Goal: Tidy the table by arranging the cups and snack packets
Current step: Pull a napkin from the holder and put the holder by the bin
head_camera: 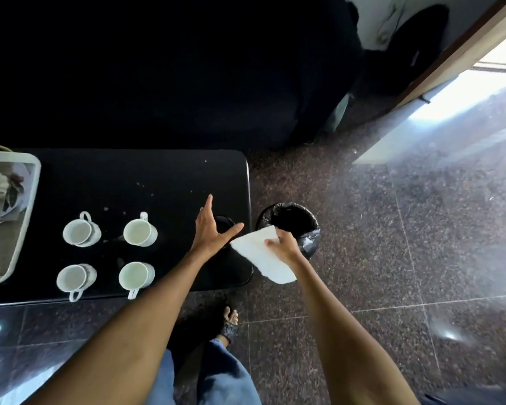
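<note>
Several white cups stand in a square on the black table (146, 173): back left cup (81, 230), back right cup (139, 232), front left cup (73, 278), front right cup (135, 276). My left hand (210, 230) hovers flat over the table's right end, fingers spread, holding nothing. My right hand (284, 244) grips a white paper sheet (260, 255) beside the table's right edge, just in front of a bin (292, 220) lined with a black bag. No snack packets show.
A pale tray (21, 226) holding a plate lies at the table's left end. A small dark round object (225, 223) sits under my left hand. Crumbs dot the tabletop. Speckled stone floor spreads right; my sandalled foot (230, 323) is below.
</note>
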A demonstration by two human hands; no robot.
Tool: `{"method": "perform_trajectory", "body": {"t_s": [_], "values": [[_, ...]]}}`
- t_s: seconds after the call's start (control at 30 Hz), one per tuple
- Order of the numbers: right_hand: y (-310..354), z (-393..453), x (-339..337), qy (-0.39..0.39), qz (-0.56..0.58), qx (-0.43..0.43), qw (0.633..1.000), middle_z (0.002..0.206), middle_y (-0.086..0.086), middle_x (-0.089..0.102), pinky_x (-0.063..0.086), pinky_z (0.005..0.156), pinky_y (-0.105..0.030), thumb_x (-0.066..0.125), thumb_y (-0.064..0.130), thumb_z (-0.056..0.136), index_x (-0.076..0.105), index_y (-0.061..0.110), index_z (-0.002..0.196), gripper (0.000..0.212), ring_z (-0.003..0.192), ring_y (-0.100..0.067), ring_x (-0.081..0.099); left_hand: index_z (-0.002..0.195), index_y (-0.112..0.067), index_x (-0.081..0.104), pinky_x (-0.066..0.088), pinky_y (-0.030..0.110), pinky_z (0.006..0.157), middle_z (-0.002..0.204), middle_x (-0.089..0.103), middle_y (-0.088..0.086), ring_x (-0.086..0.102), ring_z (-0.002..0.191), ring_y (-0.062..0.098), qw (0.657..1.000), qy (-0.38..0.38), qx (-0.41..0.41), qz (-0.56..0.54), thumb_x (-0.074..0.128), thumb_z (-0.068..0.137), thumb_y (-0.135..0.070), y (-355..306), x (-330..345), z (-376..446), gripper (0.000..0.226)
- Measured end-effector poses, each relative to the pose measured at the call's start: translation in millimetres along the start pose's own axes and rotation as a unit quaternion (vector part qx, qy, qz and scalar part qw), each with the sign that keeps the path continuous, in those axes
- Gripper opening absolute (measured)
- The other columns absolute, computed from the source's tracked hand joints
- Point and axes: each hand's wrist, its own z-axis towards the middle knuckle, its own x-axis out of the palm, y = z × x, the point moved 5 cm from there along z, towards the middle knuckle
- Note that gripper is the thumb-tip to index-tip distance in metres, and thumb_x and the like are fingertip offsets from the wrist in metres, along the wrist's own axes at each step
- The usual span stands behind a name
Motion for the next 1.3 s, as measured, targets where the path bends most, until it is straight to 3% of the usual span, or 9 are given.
{"method": "perform_trajectory", "body": {"t_s": [0.1,0.23,0.33,0.53,0.73,0.87,1.03,1.17,1.3], "values": [[23.8,-16.4,0.9,0.102,0.132,0.022,0.986,0.076,0.003,0.064,0.051,0.058,-0.022,0.053,0.004,0.091,0.062,0.017,0.087,0.016,0.068,-0.013,0.061,0.15,-0.022,0.015,0.032,0.033,0.108,0.153,0.034,0.009,0.037,0.139,0.023,0.985,-0.002,-0.092,-0.143,0.067,0.075,-0.057,-2.6,-8.5,-19.5,0.097],[52.6,-26.1,-6.6,0.098,0.25,0.008,0.963,0.087,-0.004,0.066,0.052,0.07,-0.032,0.051,0.008,0.093,0.062,0.01,0.105,0.016,0.076,-0.019,0.062,0.136,-0.013,0.046,0.034,0.042,0.111,0.135,0.055,0.008,0.052,0.125,0.027,0.924,0.145,-0.206,-0.287,0.041,0.073,-0.079,-1.9,-16.4,-34.8,0.091],[58.1,-23.2,1.4,0.061,0.236,0.004,0.97,0.098,-0.011,0.064,0.052,0.08,-0.038,0.05,0.007,0.094,0.06,0.001,0.116,0.025,0.085,-0.024,0.062,0.121,-0.017,0.058,0.045,0.041,0.102,0.128,0.061,0.009,0.059,0.116,0.024,0.893,0.22,-0.203,-0.336,0.049,0.09,-0.052,-12.6,-26.3,-38.9,0.048],[34.7,-32.8,45.6,0.14,0.181,0.053,0.972,0.1,-0.004,0.065,0.05,0.053,-0.019,0.065,-0.001,0.083,0.06,0.005,0.115,0.034,0.08,-0.013,0.064,0.126,0.002,0.053,0.052,0.036,0.084,0.13,0.059,0.021,0.059,0.106,0.026,0.952,0.152,-0.196,-0.179,0.06,0.09,-0.004,-2.2,-39.4,-46.7,0.037],[-5.7,-37.5,58.2,0.12,0.166,0.11,0.972,0.1,-0.009,0.064,0.055,0.077,-0.038,0.063,-0.009,0.08,0.06,0.009,0.1,0.027,0.096,-0.027,0.063,0.128,-0.004,0.048,0.052,0.035,0.085,0.126,0.058,0.014,0.057,0.12,0.029,0.937,0.207,-0.255,-0.117,0.054,0.091,0.001,35.0,-24.1,-71.1,0.038],[-4.2,-25.8,38.9,0.085,0.227,0.107,0.964,0.101,-0.014,0.063,0.055,0.074,-0.038,0.057,-0.011,0.083,0.058,0.001,0.11,0.029,0.092,-0.027,0.061,0.089,-0.009,0.058,0.054,0.037,0.088,0.1,0.06,0.012,0.059,0.098,0.024,0.94,0.112,-0.265,-0.181,0.053,0.091,0.005,33.5,-18.5,-53.2,0.015],[28.1,0.6,13.5,-0.001,0.134,0.017,0.991,0.091,-0.012,0.06,0.048,0.068,-0.03,0.047,-0.01,0.082,0.063,-0.003,0.108,0.031,0.086,-0.022,0.057,0.101,-0.008,0.054,0.055,0.037,0.077,0.101,0.056,0.014,0.059,0.07,0.017,0.936,0.025,-0.299,-0.184,0.054,0.092,-0.003,34.1,-22.8,-31.4,0.01],[56.7,8.2,19.3,-0.002,-0.009,-0.064,0.998,0.085,-0.007,0.062,0.039,0.053,-0.015,0.04,-0.01,0.08,0.069,0.005,0.105,0.042,0.082,-0.019,0.056,0.123,-0.005,0.053,0.056,0.039,0.082,0.116,0.057,0.016,0.06,0.093,0.024,0.94,0.029,-0.31,-0.141,0.051,0.094,-0.007,32.5,-23.5,-23.8,0.029],[60.3,14.4,27.7,-0.012,-0.083,-0.08,0.993,0.11,-0.017,0.069,0.045,0.079,-0.028,0.036,-0.014,0.08,0.069,0.004,0.108,0.047,0.102,-0.025,0.062,0.125,-0.006,0.053,0.057,0.042,0.087,0.107,0.055,0.012,0.058,0.09,0.023,0.941,0.018,-0.313,-0.131,0.048,0.094,-0.007,30.6,-24.9,-20.7,0.032]]}}
